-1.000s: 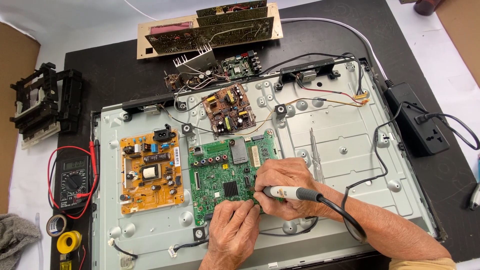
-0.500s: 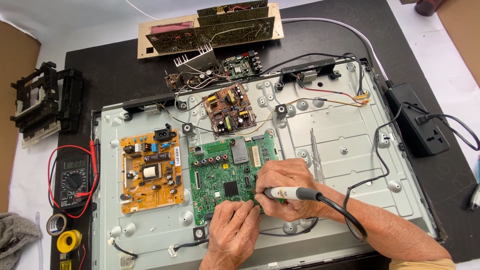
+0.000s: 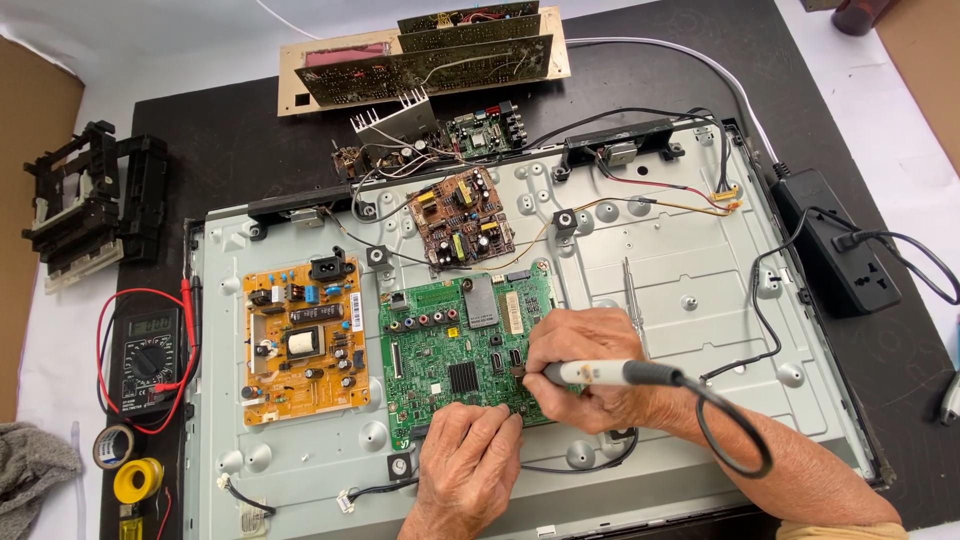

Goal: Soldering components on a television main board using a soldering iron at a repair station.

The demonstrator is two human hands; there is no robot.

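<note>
A green circuit board [image 3: 450, 340] sits in the middle of a grey metal television back panel [image 3: 680, 270]. My right hand [image 3: 585, 365] grips a white and black soldering iron [image 3: 610, 373], its tip touching the board's right side. A black cord loops from the iron toward my forearm. My left hand [image 3: 465, 470] rests on the board's lower edge, fingers curled, pressing down. An orange power board [image 3: 305, 340] lies left of the green one. A small brown board [image 3: 462, 217] sits above it.
A black multimeter [image 3: 148, 360] with red leads lies at the left, tape rolls [image 3: 125, 465] below it. A black power strip [image 3: 835, 255] is at the right. Bare boards [image 3: 430, 55] and a black frame part [image 3: 90, 205] lie at the back and left.
My right hand and the soldering iron have shifted very slightly on the green board. My left hand stays where it was.
</note>
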